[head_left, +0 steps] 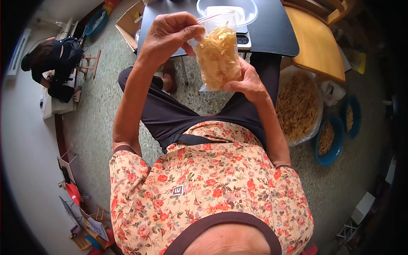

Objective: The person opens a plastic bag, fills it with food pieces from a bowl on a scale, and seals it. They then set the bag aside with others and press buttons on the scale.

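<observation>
A clear zip bag [218,57] packed with pale yellow dried flakes is upright between my hands, in front of the table edge. My left hand [172,37] is closed, thumb and fingers pinching the bag's top corner by the red zip line. Lower down, my right hand [250,82] grips the bag's right side near the bottom, thumb across the front. Behind the bag, a white kitchen scale [243,40] sits on the black table [272,29], partly hidden. A clear plastic bowl [250,12] is at the scale, overlapped by the bag's top.
Right of my legs stands a large plastic-lined container of yellowish flakes [297,106]. Two blue basins [330,159] with dried pieces are beyond it. A wooden chair [316,44] adjoins the table. At far left, a person in black [59,59] works at another table.
</observation>
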The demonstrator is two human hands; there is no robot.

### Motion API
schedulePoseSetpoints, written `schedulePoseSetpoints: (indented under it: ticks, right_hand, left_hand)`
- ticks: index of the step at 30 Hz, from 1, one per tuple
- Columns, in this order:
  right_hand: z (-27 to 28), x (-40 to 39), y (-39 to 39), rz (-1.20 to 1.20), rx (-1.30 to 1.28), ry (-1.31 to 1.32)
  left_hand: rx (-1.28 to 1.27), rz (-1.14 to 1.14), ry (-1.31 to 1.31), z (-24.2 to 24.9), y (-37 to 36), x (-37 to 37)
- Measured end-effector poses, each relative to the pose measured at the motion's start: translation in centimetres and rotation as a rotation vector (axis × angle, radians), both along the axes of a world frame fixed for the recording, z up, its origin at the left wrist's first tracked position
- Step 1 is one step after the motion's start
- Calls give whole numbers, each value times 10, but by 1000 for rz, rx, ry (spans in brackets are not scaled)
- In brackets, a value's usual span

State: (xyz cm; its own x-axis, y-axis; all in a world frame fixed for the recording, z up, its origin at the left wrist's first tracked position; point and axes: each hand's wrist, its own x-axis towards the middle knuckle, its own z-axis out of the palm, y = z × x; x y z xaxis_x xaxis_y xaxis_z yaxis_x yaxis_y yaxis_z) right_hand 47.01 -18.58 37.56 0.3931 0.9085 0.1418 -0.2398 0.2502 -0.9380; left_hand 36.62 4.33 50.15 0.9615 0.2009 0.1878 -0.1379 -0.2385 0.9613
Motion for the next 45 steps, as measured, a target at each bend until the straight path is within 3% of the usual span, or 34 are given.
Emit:
schedulePoseSetpoints:
  ticks: [5, 8, 13, 17, 20, 22, 24, 27, 31, 39, 41, 43, 45]
  right_hand:
    - [7, -7, -2, -30, -112, 57]
    - [5, 0, -2, 6, -132, 95]
    - [29, 7, 0, 47, -42, -31]
    - [37, 10, 8, -194, -114, -302]
    - [35, 4, 8, -206, -61, -204]
    - [39, 0, 0, -249, -246, -236]
    - [37, -7, -5, -265, -228, -152]
    - [27, -5, -15, -258, -222, -76]
    - [16, 9, -20, -81, -18, 3]
    - [19, 18, -18, -294, -62, 27]
    - [33, 21, -14, -317, -29, -9]
    - [63, 19, -5, -407, 324, 78]
    - [78, 33, -1, -496, 371, 51]
  left_hand:
    - [63, -66, 27, 7, 14, 6]
    - [249, -61, 116, 19, 20, 6]
    - [147, -103, 127, 23, 4, 0]
    - [-51, -117, 98, 10, -18, 1]
    - [-26, -164, 60, 6, -27, 4]
    - [-10, -158, 51, 1, -28, 0]
    - [319, -125, -89, 0, -30, -2]
    - [472, -123, -196, 1, -37, -6]
    - [444, -220, -274, 6, -42, 0]
    - [486, -242, -257, 21, -40, 28]
    - [350, -242, -185, 24, -42, 37]
    - [427, -258, -231, 32, -42, 50]
    - [492, -273, -267, 44, -43, 64]
